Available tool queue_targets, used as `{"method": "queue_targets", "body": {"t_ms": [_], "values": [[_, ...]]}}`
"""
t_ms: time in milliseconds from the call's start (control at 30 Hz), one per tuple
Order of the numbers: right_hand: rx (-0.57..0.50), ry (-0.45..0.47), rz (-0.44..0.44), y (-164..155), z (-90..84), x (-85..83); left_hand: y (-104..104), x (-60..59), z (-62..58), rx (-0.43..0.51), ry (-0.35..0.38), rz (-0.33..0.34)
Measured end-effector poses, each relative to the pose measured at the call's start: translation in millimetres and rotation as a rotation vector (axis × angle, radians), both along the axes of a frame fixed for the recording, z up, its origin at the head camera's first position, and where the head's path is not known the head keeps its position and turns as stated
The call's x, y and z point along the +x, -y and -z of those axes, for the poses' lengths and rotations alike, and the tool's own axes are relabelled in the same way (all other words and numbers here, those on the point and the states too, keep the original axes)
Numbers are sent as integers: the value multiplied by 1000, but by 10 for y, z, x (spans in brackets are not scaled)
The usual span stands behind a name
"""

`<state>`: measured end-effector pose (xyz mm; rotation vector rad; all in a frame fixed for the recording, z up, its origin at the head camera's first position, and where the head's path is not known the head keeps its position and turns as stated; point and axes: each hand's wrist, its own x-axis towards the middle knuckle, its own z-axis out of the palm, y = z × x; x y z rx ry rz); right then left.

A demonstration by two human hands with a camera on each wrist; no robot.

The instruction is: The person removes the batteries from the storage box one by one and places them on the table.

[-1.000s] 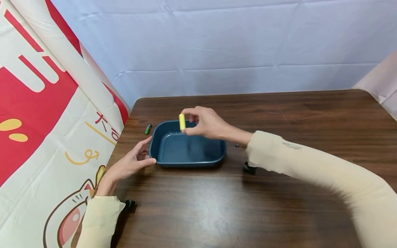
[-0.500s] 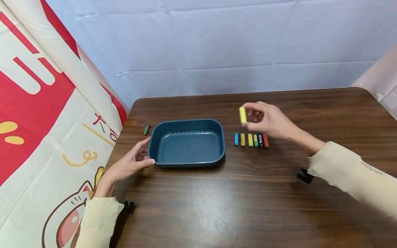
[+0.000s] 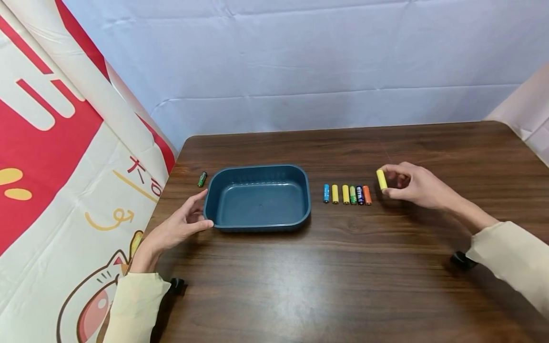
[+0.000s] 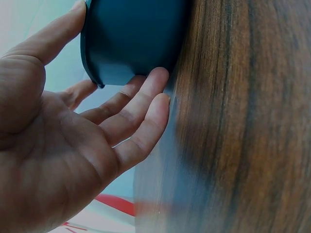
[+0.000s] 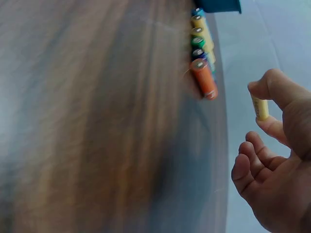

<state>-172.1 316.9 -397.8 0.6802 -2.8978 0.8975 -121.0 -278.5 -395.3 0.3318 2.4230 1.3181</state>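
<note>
My right hand (image 3: 392, 183) pinches a yellow battery (image 3: 381, 179) between thumb and forefinger, just right of a row of several coloured batteries (image 3: 346, 194) lying side by side on the brown table (image 3: 343, 267). In the right wrist view the yellow battery (image 5: 260, 108) hangs beyond the row's orange end battery (image 5: 204, 79). My left hand (image 3: 188, 220) rests against the left end of an empty dark blue tray (image 3: 258, 197), fingers straight, thumb on the rim. The left wrist view shows those fingertips (image 4: 158, 80) touching the tray's wall (image 4: 131, 39).
A lone green battery (image 3: 202, 179) lies on the table left of the tray, near the table's edge. A red and white printed cloth (image 3: 64, 157) hangs at the left, and a pale blue cloth (image 3: 300, 62) covers the back.
My right hand carried the yellow battery from above the tray rightwards, past the row of batteries, and down beside the row's right end. The left hand stayed at the tray.
</note>
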Motion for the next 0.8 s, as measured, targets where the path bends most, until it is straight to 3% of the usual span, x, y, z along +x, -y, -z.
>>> {"method": "queue_targets", "body": {"t_ms": [267,800], "values": [[93,18,-44,-8,191,52,1,7,-5,-10,6,-7],[143,51,-43,76,196,65,7,11,-3,-26,2,-12]]}}
